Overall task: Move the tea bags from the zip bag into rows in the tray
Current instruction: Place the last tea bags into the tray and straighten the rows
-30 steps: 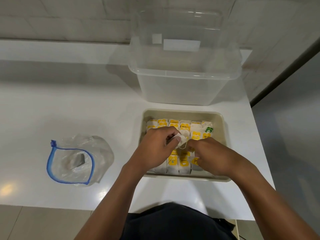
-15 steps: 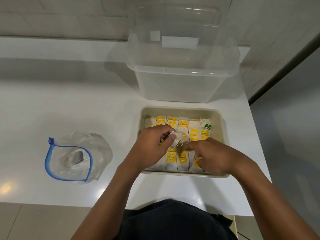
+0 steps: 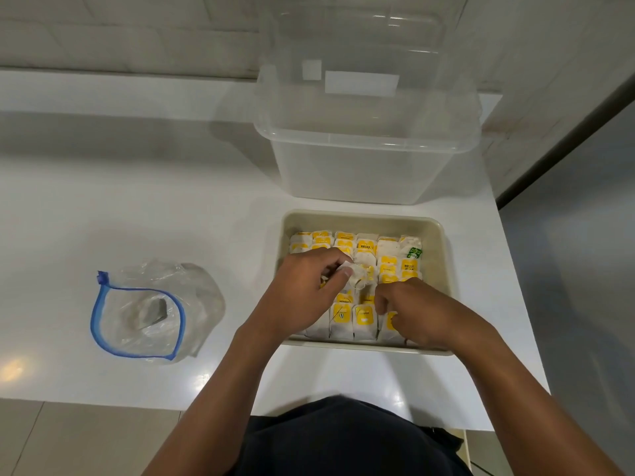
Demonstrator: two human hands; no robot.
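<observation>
Tray (image 3: 443,255) held rows of tea bags (image 3: 364,319). Left hand (image 3: 302,293) pinched one tea bag (image 3: 357,273); right hand (image 3: 417,316) curled among them, grasp unclear. Zip bag (image 3: 144,310) lay left of tray, holding one tea bag.

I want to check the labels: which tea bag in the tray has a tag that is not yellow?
The tea bag with the green tag, at the right end of the tray's far row. Every other visible tag is yellow.

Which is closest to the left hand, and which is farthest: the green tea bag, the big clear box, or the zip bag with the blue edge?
Measured from the left hand in the head view:
1. Green tea bag, in the tray's far right corner, nearest.
2. Zip bag, out to the left on the table.
3. Clear box, behind the tray.
The last two are nearly level, too close to call.
</observation>
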